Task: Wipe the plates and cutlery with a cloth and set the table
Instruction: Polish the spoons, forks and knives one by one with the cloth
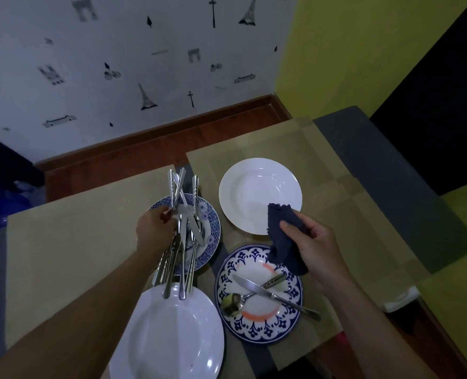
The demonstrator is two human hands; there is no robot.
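My left hand [154, 228] grips a bundle of several pieces of steel cutlery [181, 242] above a blue patterned plate [211, 236]. My right hand [315, 246] holds a dark blue cloth [283, 236], which hangs over the far edge of a blue-and-orange flowered plate [262, 328]. On that plate lie a knife [276, 295] and a spoon [233, 303], crossed. A plain white plate [259, 195] sits beyond it. Another white plate [169, 337] lies near me under the cutlery tips.
Tan placemats [70, 242] cover the table, with a grey runner [391, 187] along the right side. The table's far edge meets a wooden floor strip [144, 149] and a papered wall. A white object [402, 298] sits off the table's right edge.
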